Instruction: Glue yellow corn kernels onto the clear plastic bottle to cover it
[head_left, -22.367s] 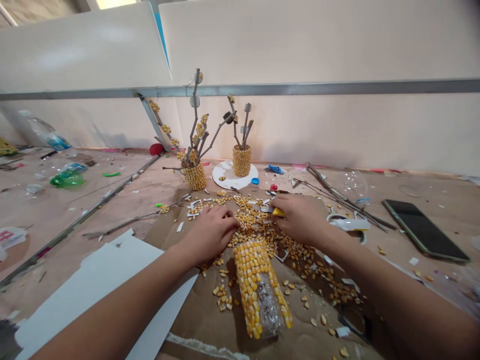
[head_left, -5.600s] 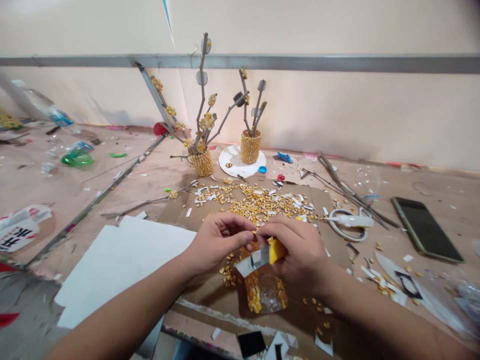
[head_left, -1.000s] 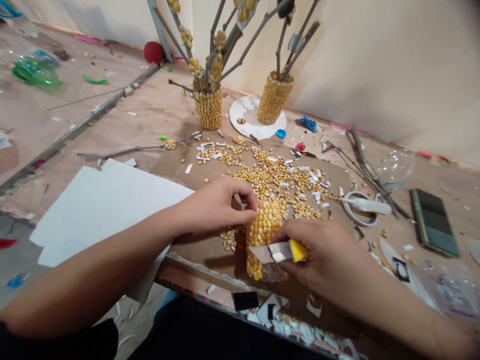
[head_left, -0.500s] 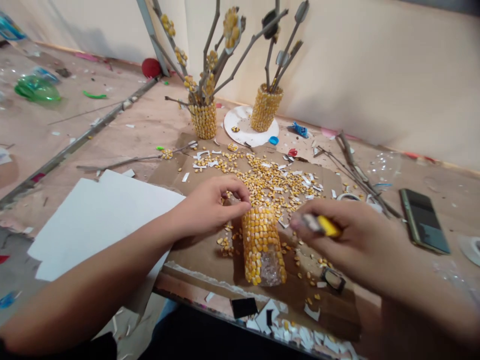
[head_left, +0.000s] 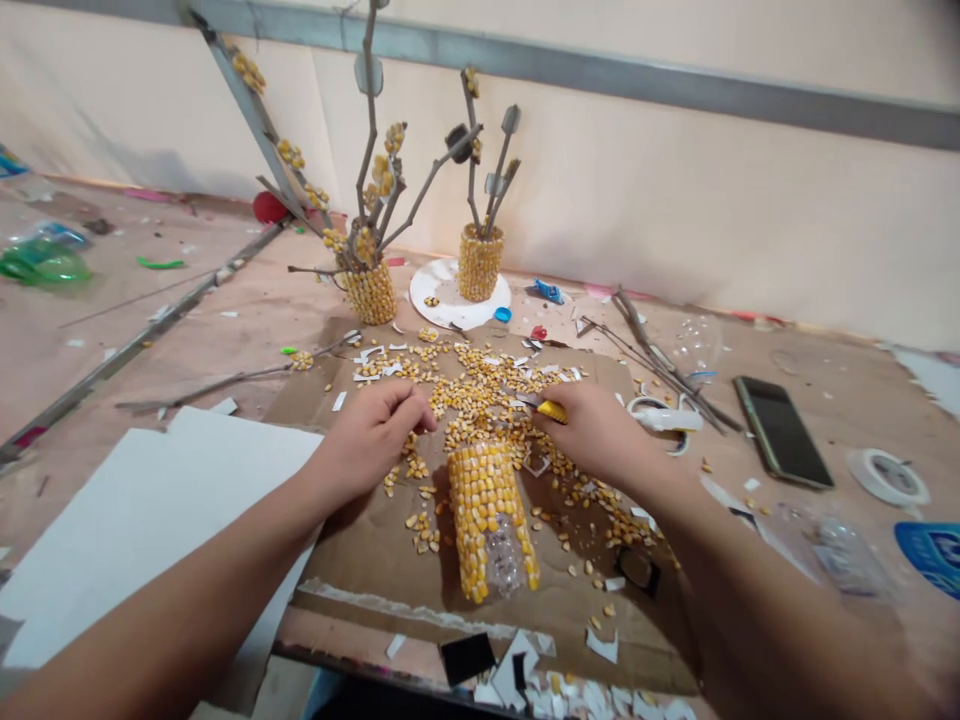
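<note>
My right hand (head_left: 592,425) is closed around a yellow utility knife (head_left: 553,411), its pale tip pointing left over the pile of corn kernels (head_left: 469,400). My left hand (head_left: 382,430) has its fingers curled, thumb against them, at the left side of the pile. What lies in those fingers, if anything, is hidden. Between my forearms a clear plastic cylinder covered in rows of corn kernels (head_left: 480,485) lies on the cardboard (head_left: 360,560). A bare see-through patch shows near its front end. Neither hand touches it.
Two kernel-covered vases (head_left: 371,293) with twigs stand at the back, one on a white disc (head_left: 427,300). White sheets (head_left: 150,520) lie left. On the right are a phone (head_left: 784,430), tape rolls (head_left: 889,477) and loose twigs (head_left: 660,360). Paper scraps (head_left: 592,695) litter the front edge.
My right hand with the utility knife has moved away from me and left, to the kernel pile. My left hand's fingers have curled in more. The camera view has shifted.
</note>
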